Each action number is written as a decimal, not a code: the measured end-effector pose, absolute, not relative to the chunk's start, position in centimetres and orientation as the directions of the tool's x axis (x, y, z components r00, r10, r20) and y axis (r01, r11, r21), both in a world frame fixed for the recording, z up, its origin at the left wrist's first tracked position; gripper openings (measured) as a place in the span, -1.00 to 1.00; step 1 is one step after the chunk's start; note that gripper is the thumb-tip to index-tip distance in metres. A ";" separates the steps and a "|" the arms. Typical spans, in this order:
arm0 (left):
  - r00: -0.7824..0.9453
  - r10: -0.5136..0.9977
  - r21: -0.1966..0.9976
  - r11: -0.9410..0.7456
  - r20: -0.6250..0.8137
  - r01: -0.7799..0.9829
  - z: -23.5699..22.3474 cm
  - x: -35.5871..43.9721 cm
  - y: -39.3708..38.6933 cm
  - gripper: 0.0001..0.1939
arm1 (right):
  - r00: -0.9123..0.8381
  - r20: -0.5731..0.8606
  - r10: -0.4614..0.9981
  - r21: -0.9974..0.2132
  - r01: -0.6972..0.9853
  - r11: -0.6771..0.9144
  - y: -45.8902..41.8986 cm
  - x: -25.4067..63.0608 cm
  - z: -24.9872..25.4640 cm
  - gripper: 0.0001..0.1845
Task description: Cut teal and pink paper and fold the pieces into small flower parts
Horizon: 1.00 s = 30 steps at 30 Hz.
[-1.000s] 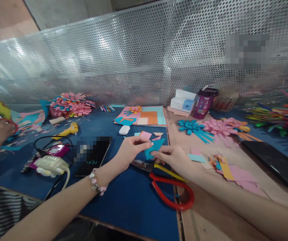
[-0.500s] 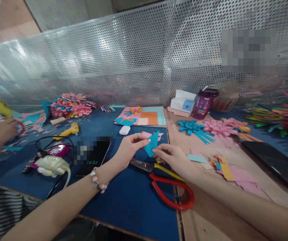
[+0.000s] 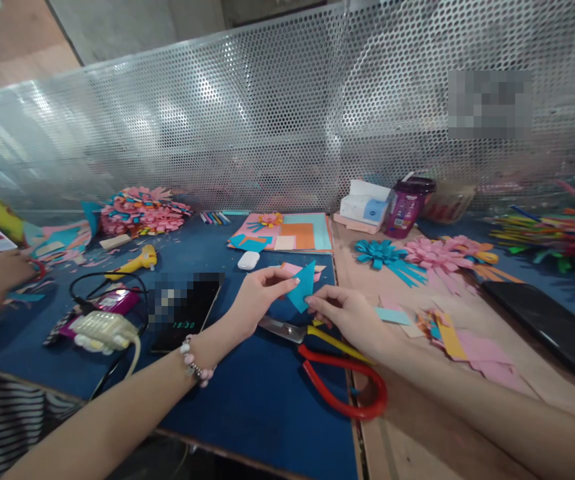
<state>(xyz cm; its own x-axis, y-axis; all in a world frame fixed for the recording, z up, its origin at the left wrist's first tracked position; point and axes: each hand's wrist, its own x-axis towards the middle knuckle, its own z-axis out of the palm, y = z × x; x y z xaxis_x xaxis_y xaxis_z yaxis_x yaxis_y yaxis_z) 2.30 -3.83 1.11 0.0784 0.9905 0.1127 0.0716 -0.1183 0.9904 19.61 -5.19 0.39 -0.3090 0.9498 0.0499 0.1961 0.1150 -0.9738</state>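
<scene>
A dark blue table (image 3: 267, 413) adjoins a tan board (image 3: 417, 433) on the right. Nearest lie scissors (image 3: 367, 393) with one red and one yellow handle. Just above them, the left hand (image 3: 262, 297) and right hand (image 3: 347, 313) each pinch a folded blue paper (image 3: 301, 287) between thumb and fingers, holding it off the table. Beyond sit a white case (image 3: 248, 260), then stacked colored sheets (image 3: 312, 233), a purple cup (image 3: 407, 210) and, behind everything, a perforated metal screen (image 3: 267, 133).

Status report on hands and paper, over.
Both hands, left and right, pinching blue paper. Red-handled scissors lying close below. No contact between hands visible.
</scene>
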 end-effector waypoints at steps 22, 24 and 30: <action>0.125 0.986 0.991 -0.119 0.110 0.068 1.1 2.3 -3.9 -0.73 | -0.216 -0.028 0.976 -0.990 0.143 0.003 -5.5 19.3 0.9 -0.71; 0.122 0.987 0.990 -0.118 0.108 0.072 1.1 2.3 -3.9 -0.73 | -0.216 -0.031 0.976 -0.991 0.137 -0.001 -5.5 19.3 0.9 -0.71; 0.135 0.985 0.990 -0.118 0.107 0.081 1.0 2.2 -3.8 -0.73 | -0.235 -0.021 0.972 -0.993 0.121 0.008 -5.3 19.3 0.5 -0.72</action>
